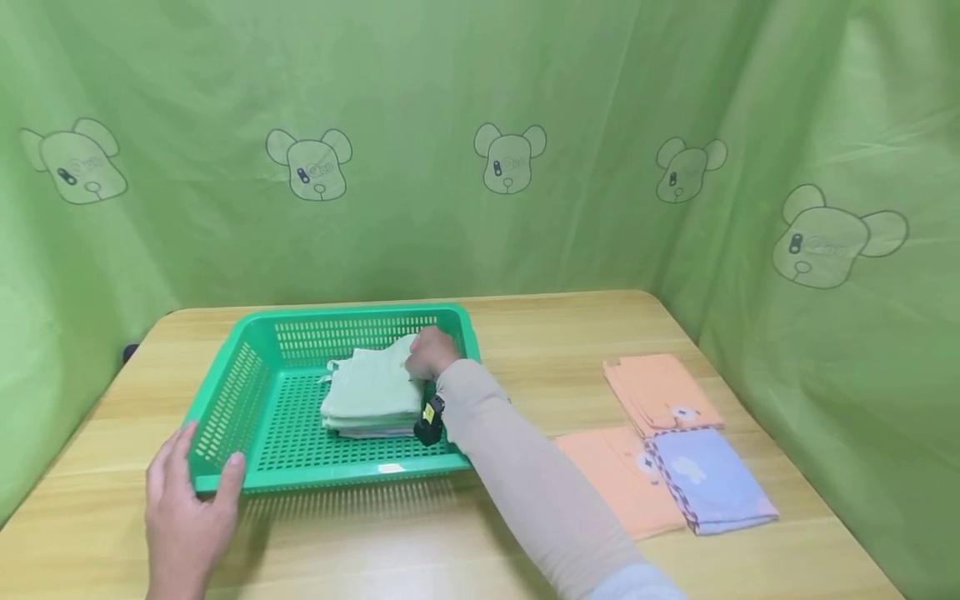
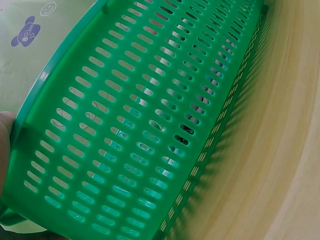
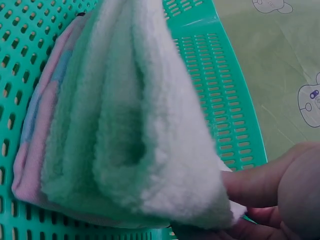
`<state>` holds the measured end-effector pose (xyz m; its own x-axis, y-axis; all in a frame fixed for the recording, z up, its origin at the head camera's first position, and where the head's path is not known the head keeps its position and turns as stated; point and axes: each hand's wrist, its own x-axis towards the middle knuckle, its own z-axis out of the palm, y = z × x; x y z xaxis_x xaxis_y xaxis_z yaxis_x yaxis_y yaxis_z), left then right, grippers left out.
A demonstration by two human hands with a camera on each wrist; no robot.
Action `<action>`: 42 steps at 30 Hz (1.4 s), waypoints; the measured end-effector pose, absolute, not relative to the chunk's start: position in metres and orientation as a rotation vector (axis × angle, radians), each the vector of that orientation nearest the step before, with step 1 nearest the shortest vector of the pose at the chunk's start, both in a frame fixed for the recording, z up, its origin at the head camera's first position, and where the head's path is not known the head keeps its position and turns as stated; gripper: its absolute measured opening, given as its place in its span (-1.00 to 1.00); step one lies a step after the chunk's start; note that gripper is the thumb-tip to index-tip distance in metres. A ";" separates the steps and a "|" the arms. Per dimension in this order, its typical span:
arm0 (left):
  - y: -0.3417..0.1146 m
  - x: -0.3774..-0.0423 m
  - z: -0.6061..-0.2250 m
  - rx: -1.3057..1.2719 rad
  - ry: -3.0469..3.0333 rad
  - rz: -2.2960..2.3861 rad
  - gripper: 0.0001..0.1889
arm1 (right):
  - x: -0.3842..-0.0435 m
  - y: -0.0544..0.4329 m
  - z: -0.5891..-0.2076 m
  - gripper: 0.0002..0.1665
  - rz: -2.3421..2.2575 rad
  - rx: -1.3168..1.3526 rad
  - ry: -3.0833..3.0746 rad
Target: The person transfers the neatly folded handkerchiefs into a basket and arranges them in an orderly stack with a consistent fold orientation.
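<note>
A green plastic basket [image 1: 330, 479] with slotted walls stands on the table. My left hand [image 1: 187, 508] holds its near left corner, with the thumb at the front rim and the fingers along the left side. Inside lies a stack of folded cloths, the upper ones light green towels [image 1: 373, 387]; a pink and blue cloth [image 3: 37, 125] shows at the bottom of the stack. My right hand [image 1: 432, 353] reaches into the basket and pinches a corner of the top light green towel. In the right wrist view the thumb is on the towel's fluffy edge; the other fingertips are partly hidden.
Right of the basket, on the wooden table [image 1: 360, 550], lie two folded orange cloths [image 1: 663, 392] and a folded blue-purple cloth [image 1: 712, 479] with a patterned edge. My right forearm passes in front of the nearer orange cloth. Green curtains [image 1: 405, 242] surround the table.
</note>
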<state>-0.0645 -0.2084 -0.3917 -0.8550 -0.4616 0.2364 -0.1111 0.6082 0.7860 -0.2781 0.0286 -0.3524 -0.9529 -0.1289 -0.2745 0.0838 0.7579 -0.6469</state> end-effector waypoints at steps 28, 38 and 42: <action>-0.210 -0.065 -0.394 0.446 -2.401 -1.152 -0.26 | -0.272 0.031 -0.347 -0.72 -0.979 -0.029 2.680; -0.210 -0.066 -0.395 0.443 -2.383 -1.161 -0.28 | -0.278 0.028 -0.350 -0.72 -1.034 0.010 2.630; -0.209 -0.065 -0.396 0.437 -2.370 -1.163 -0.29 | -0.276 0.028 -0.350 -0.75 -1.134 0.004 2.650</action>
